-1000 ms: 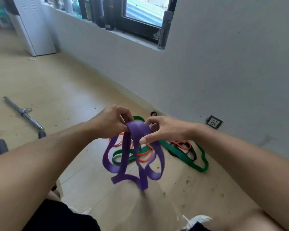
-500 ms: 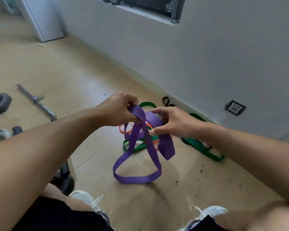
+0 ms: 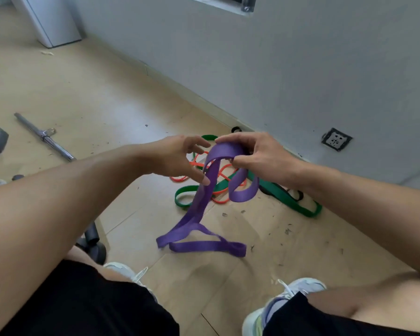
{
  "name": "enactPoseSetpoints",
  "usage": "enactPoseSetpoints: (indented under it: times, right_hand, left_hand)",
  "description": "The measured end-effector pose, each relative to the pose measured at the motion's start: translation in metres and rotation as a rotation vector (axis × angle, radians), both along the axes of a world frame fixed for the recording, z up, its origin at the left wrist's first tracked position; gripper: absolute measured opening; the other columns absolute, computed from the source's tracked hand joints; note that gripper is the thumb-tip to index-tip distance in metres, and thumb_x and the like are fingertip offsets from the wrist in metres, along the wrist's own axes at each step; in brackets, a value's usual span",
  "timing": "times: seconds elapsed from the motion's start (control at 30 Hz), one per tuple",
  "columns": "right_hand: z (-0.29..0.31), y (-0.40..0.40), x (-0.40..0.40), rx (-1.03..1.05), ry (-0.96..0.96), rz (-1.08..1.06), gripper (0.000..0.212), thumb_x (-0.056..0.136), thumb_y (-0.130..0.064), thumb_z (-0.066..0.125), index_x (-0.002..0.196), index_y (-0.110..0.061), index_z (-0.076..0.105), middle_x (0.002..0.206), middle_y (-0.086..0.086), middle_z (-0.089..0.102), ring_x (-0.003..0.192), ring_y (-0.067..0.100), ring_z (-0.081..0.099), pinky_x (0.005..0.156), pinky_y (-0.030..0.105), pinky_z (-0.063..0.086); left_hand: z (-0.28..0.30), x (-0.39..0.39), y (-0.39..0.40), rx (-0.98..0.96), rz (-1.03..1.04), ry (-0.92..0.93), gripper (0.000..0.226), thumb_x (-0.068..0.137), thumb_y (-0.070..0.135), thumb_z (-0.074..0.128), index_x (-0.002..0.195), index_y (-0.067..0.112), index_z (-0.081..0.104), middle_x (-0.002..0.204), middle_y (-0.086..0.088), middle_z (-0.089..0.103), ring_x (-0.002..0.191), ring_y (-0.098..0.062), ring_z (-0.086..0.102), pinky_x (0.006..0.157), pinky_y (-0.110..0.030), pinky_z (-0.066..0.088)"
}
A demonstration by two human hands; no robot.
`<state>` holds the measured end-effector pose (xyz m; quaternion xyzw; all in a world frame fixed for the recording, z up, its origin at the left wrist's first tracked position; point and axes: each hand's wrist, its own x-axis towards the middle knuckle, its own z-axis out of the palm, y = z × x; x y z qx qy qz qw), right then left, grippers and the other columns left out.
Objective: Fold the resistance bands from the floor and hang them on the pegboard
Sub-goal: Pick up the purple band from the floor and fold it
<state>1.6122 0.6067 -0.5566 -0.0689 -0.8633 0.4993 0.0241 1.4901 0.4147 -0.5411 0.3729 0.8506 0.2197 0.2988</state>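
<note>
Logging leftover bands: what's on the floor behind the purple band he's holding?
Behind the purple band: a green band, an orange band and a black band, tangled. Purple and hands hide the middle.

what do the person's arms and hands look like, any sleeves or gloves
Both forearms are bare, with no sleeves in view. The left hand and right hand wear no gloves, and no rings, watch or wristbands show. Nails are short and unpainted.
</note>
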Motion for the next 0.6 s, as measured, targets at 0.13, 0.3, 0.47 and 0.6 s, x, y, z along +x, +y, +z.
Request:
enactPoseSetpoints:
  times: [0.13, 0.3, 0.47, 0.6]
  right_hand:
    - [0.013, -0.002, 0.003, -0.078, 0.129, -0.011, 0.052, 0.078, -0.001, 0.061, 0.122, -0.026, 0.071, 0.100, 0.001, 0.076, 0.084, 0.012, 0.068, 0.080, 0.021, 0.055]
    - [0.022, 0.002, 0.006, -0.071, 0.201, -0.067, 0.054, 0.076, -0.006, 0.062, 0.127, -0.023, 0.067, 0.089, 0.002, 0.069, 0.078, 0.014, 0.064, 0.079, 0.025, 0.056]
    - [0.015, 0.005, 0.008, -0.031, 0.153, -0.076, 0.054, 0.076, -0.011, 0.063, 0.129, -0.024, 0.065, 0.098, 0.000, 0.071, 0.086, 0.021, 0.071, 0.085, 0.034, 0.060]
    - [0.010, 0.009, 0.004, -0.019, 0.073, -0.052, 0.046, 0.083, -0.001, 0.067, 0.124, -0.021, 0.065, 0.103, -0.004, 0.071, 0.091, 0.013, 0.070, 0.079, 0.022, 0.056]
  left_hand:
    - [0.000, 0.007, 0.007, 0.118, -0.010, -0.035, 0.034, 0.076, 0.035, 0.086, 0.105, 0.033, 0.069, 0.118, 0.011, 0.071, 0.116, -0.010, 0.061, 0.091, -0.024, 0.046]
    - [0.002, 0.008, 0.011, 0.220, 0.039, -0.089, 0.012, 0.088, 0.030, 0.077, 0.096, 0.026, 0.069, 0.095, 0.005, 0.078, 0.093, -0.015, 0.073, 0.086, -0.029, 0.057]
    - [0.001, 0.006, 0.008, 0.280, 0.090, -0.261, 0.010, 0.092, 0.009, 0.070, 0.099, 0.013, 0.065, 0.102, -0.001, 0.078, 0.098, -0.021, 0.072, 0.083, -0.030, 0.051]
    - [0.002, 0.003, 0.006, 0.318, 0.114, -0.337, 0.017, 0.087, 0.001, 0.073, 0.091, 0.012, 0.060, 0.103, -0.012, 0.078, 0.096, -0.025, 0.072, 0.083, -0.034, 0.053]
